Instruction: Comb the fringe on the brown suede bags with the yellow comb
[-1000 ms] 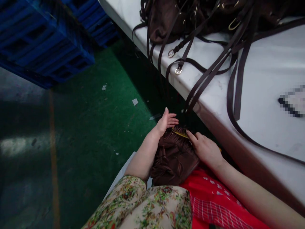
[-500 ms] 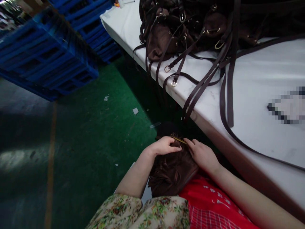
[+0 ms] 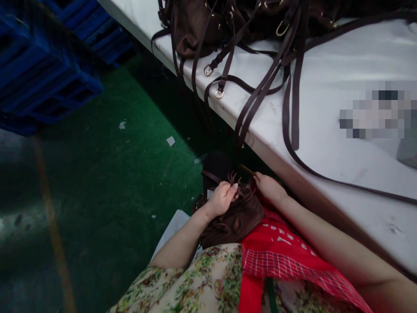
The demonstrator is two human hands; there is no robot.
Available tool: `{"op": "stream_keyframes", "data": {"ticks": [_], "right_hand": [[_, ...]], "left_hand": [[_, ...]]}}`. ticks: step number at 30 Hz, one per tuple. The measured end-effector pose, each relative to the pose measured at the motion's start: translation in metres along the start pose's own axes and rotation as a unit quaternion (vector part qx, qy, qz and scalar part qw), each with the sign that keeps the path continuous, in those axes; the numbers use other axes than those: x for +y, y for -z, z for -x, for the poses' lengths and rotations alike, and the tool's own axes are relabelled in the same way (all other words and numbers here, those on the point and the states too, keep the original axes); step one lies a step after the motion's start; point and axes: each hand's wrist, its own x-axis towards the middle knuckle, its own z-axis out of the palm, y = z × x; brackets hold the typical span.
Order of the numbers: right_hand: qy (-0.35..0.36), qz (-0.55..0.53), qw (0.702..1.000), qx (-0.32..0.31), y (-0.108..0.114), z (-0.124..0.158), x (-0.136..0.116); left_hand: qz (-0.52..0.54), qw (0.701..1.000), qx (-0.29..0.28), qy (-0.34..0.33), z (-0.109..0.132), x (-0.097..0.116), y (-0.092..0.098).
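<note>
A dark brown fringed bag [image 3: 236,217] rests on my lap over a red apron [image 3: 276,237]. My left hand [image 3: 222,198] is closed on a bunch of its fringe [image 3: 235,177], whose strand ends stick up past the fingers. To the right, my right hand [image 3: 269,186] pinches one end of a thin yellowish comb [image 3: 246,169]. The comb's toothed end points away to the upper left, apart from the fringe. Part of the bag is hidden under my left hand and forearm.
On the white table [image 3: 339,148] lies a heap of brown bags [image 3: 195,30] with straps [image 3: 257,108] and buckles hanging over its edge. Stacked blue pallets [image 3: 48,74] stand at the left. Paper scraps [image 3: 170,141] lie on the green floor.
My right hand has drawn the comb away from the fringe, off to the right. My left hand has closed around the fringe strands. The whole view has shifted, with the table appearing higher and further left.
</note>
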Motion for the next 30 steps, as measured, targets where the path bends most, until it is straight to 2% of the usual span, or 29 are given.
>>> {"op": "stream_keyframes", "data": {"ticks": [2,4,6,8,10,13,16,19,22,27,30], "right_hand": [[-0.002,-0.02,1.0,0.004,0.003,0.001,0.007],[0.02,-0.059,0.997,0.04,0.011,0.011,0.009],[0.056,-0.111,0.989,0.084,0.022,0.028,0.007],[0.101,-0.148,0.979,0.097,0.032,0.049,0.006],[0.16,-0.141,0.975,0.059,0.036,0.068,0.007],[0.208,-0.025,0.977,-0.022,0.027,0.083,0.015],[0.166,0.099,0.981,-0.036,0.01,0.08,0.023],[0.111,0.145,0.983,-0.007,-0.001,0.069,0.027],[0.049,0.166,0.985,0.013,-0.007,0.057,0.032],[-0.03,0.057,0.998,-0.021,-0.015,0.041,0.052],[-0.032,-0.004,0.999,0.012,-0.017,0.031,0.059]], "left_hand": [[0.011,1.0,0.007,0.002,0.0,-0.001,0.0],[0.018,1.0,-0.004,-0.008,-0.002,0.0,0.003],[0.003,0.999,-0.016,-0.034,-0.006,0.0,0.005],[-0.003,0.999,-0.01,-0.05,-0.009,-0.002,0.007],[0.007,0.998,0.023,-0.051,-0.01,-0.005,0.006],[0.001,0.996,0.067,-0.065,-0.011,-0.008,0.003],[-0.068,0.991,0.082,-0.076,-0.011,-0.006,0.0],[-0.156,0.979,0.1,-0.087,-0.01,-0.003,-0.004],[-0.19,0.966,0.135,-0.115,-0.005,-0.003,-0.008],[-0.186,0.943,0.228,-0.156,0.01,-0.015,-0.002],[-0.245,0.93,0.236,-0.143,0.019,-0.026,0.004]]}}
